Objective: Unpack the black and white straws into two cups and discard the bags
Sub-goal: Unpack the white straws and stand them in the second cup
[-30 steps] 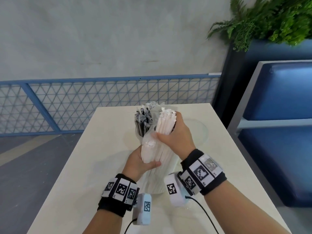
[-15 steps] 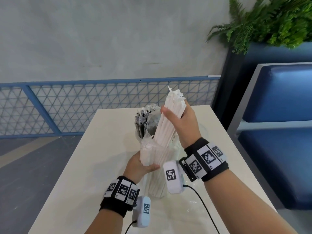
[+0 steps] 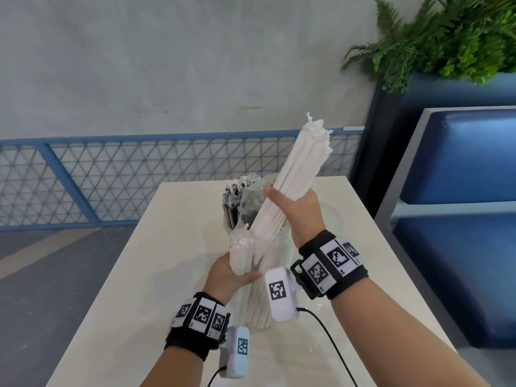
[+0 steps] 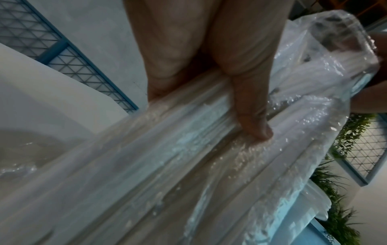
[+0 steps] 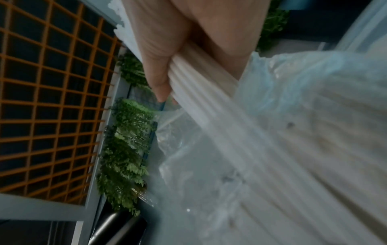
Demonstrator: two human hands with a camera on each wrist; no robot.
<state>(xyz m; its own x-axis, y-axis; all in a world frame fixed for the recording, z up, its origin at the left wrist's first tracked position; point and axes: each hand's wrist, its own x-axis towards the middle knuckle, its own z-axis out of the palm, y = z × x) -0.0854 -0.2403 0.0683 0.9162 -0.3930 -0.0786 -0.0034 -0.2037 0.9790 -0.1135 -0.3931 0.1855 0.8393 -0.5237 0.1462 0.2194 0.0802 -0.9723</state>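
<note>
My right hand (image 3: 293,208) grips a thick bundle of white straws (image 3: 298,169) and holds it tilted up to the right, most of its length out of the clear plastic bag (image 3: 257,297). My left hand (image 3: 231,275) grips the bag and the white straws still inside it, thumb pressed on the plastic (image 4: 257,129). In the right wrist view my fingers (image 5: 161,82) wrap the white straws (image 5: 209,99) above the bag's mouth (image 5: 293,82). Behind the bag stands a cup of wrapped black straws (image 3: 233,202). A second clear cup (image 3: 332,222) sits behind my right wrist.
Everything is above a cream table (image 3: 156,275). A blue mesh railing (image 3: 111,174) runs behind it. A blue bench seat (image 3: 460,219) and a dark planter with ferns (image 3: 446,37) stand to the right. Cables trail from both wrist cameras over the near table edge.
My right hand has pulled the white straw bundle steadily up and to the right, out of the bag. My left hand has stayed low, holding the bag.
</note>
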